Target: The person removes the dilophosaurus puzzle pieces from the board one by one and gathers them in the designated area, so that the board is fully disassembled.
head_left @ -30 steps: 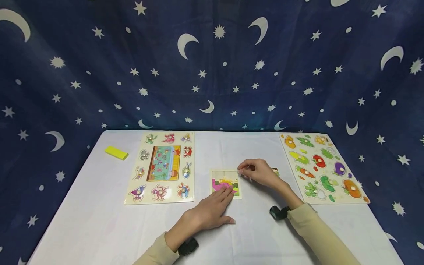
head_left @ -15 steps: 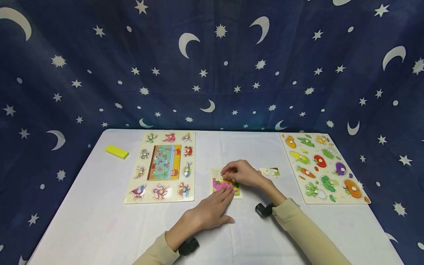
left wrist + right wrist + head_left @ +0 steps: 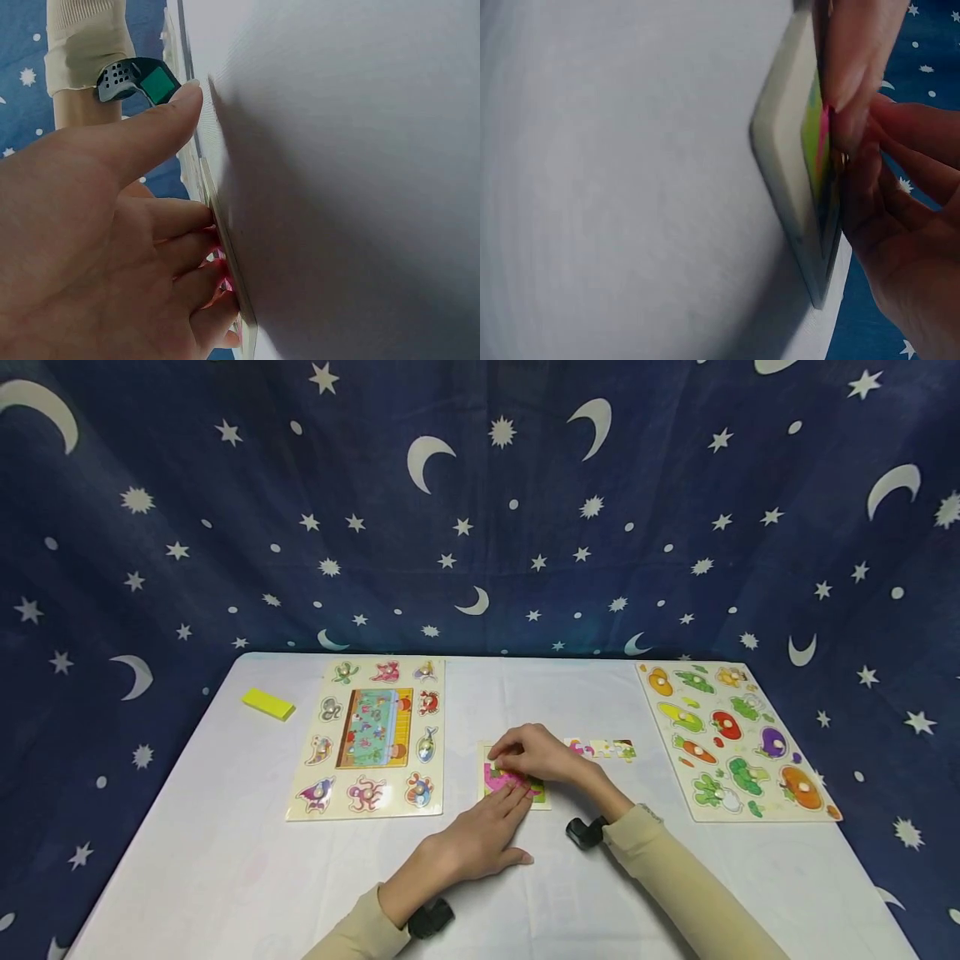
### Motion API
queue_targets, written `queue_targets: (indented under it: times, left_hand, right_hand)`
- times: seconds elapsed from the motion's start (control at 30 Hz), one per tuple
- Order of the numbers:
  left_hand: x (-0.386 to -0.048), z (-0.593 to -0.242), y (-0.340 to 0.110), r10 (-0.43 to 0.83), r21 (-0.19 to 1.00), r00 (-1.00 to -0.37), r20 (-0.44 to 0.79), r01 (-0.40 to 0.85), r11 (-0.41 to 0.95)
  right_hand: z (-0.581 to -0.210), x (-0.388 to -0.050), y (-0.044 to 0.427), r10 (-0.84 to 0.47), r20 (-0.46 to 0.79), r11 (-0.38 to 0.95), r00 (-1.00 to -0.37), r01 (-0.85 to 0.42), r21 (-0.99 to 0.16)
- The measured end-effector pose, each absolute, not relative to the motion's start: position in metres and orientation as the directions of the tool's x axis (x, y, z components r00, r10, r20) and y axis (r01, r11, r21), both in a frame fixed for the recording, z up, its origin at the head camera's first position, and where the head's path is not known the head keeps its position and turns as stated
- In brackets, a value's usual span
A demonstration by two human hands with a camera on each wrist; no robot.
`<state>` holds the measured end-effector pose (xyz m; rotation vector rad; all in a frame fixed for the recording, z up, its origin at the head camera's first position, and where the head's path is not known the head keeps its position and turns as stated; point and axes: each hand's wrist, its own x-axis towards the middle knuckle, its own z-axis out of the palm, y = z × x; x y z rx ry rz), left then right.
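At the left, a yellow block [image 3: 268,704] and a sea-animal board [image 3: 397,811] lie on the white table [image 3: 570,918]; in the middle comes the small puzzle tray [image 3: 482,772], roughly square, its pink picture facing up. The left hand [image 3: 480,837] reaches over its near side, fingers laid out on it, thumb apart; the right hand [image 3: 535,752] bends over its far part, thumb and fingers drawn together near the far left corner – whether they pinch a piece I cannot tell. Just past the right wrist lies a row of loose pieces [image 3: 602,749], long axis running sideways, nearer the right hand – then the vegetable board [image 3: 705,813], a starry curtain [image 3: 480,485] behind everything
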<state>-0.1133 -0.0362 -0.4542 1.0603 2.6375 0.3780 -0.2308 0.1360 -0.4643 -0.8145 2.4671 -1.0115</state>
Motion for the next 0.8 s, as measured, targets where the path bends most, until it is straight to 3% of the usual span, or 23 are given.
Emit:
queue_targets:
  times: [0.3, 0.8]
  left_hand:
    - [-0.1138, -0.4527, -0.0368, 0.702, 0.357, -0.693, -0.164, 0.622, 0.697]
    - [-0.1156, -0.4567, -0.036, 0.706, 0.355, -0.69, -0.162, 0.626, 0.694]
  right_hand:
    - [-0.467, -0.234, 0.1335, -0.645, -0.116, 0.581, -0.755, -0.387, -0.716]
    - [-0.466, -0.2325, 0.1276, -0.593, -0.186, 0.583, -0.784, -0.259, -0.77]
